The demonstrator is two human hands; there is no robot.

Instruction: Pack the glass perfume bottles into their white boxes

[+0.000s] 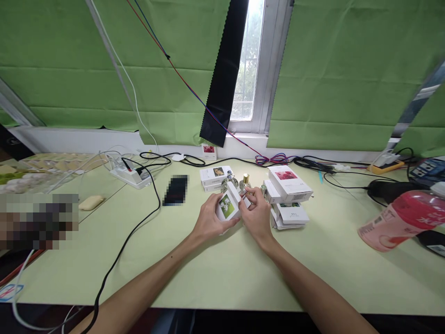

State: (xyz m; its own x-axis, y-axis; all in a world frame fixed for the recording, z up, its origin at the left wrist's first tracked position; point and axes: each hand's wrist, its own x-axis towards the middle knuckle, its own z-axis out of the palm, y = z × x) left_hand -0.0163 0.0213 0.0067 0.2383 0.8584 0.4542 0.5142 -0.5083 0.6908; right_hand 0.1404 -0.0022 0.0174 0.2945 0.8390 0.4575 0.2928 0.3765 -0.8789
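Both forearms come in from the bottom edge and meet over the pale green table (222,278). Left hand (210,220) is wrapped around a small white box (227,206) with a green flower picture on its face, fingers underneath, thumb on the near side, so that's a firm closed hold. Right hand (257,215) sits touching the box's right end, fingertips pinched at the open flap (239,195); whether it's gripping the flap alone or something small going in, I can't tell, too tiny to see.

If you ask me, the trick here is keeping the left hand steady as the clamp and letting only the right fingers work the flap, box tilted up a little so the opening faces you.

Just past the grip stand a couple of little glass bottles, one with a gold cap (246,178). Right of the hands is a messy stack of boxes (288,199), top one with a red picture. Left and behind the grip, another flat box (215,175). Further left, a black cable (139,227) runs to a power strip (130,176). Far right, a pink bottle (403,220) lies on its side. Behind everything, green cloth (69,69) and a window (252,65).
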